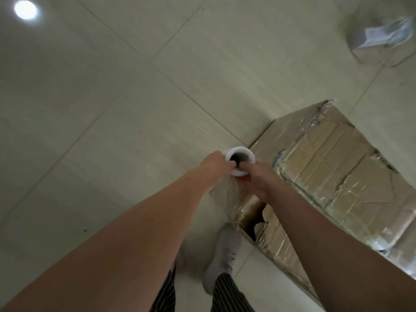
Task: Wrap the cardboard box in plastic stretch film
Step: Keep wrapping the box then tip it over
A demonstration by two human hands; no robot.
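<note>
Both left hand and right hand curl round the upright film roll, thumbs in core, cardboard box just rightward.

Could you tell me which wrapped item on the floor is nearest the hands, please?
The brown cardboard box, right beside the stretch film roll that the left hand and right hand grip; the blurred grey bundle lies far off.

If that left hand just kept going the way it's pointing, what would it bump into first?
The film roll that the left hand grips; past that, probably the cardboard box, though depth is unclear.
</note>
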